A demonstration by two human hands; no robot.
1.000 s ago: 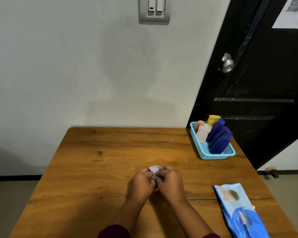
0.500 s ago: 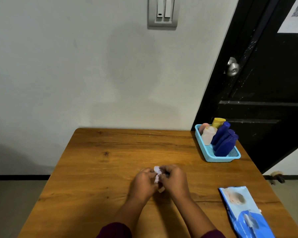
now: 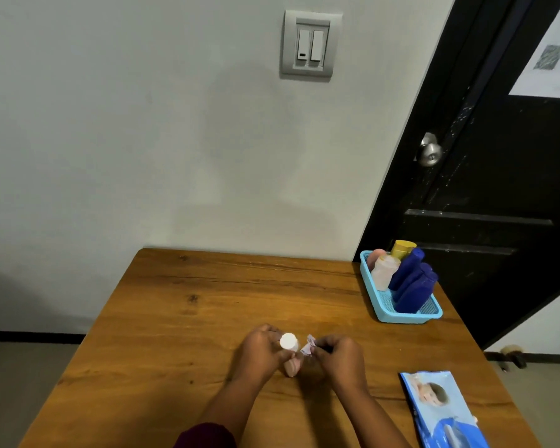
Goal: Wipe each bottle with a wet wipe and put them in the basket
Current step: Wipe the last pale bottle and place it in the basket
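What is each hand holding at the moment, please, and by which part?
The left hand grips the small bottle below its white cap; the right hand pinches the crumpled wipe.

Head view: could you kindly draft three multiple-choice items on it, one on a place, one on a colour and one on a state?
1. Where on the table does the blue basket stand?
A. near left corner
B. far right corner, by the door
C. centre

2. What colour is the cap of the small bottle in the left hand?
A. yellow
B. blue
C. white

3. What is the right hand doing?
A. pinching a crumpled wet wipe
B. lying flat on the table
C. reaching into the basket

Answers:
1 B, the basket sits at the far right edge beside the dark door.
2 C, the round cap shows white.
3 A, it holds the wipe right beside the bottle.
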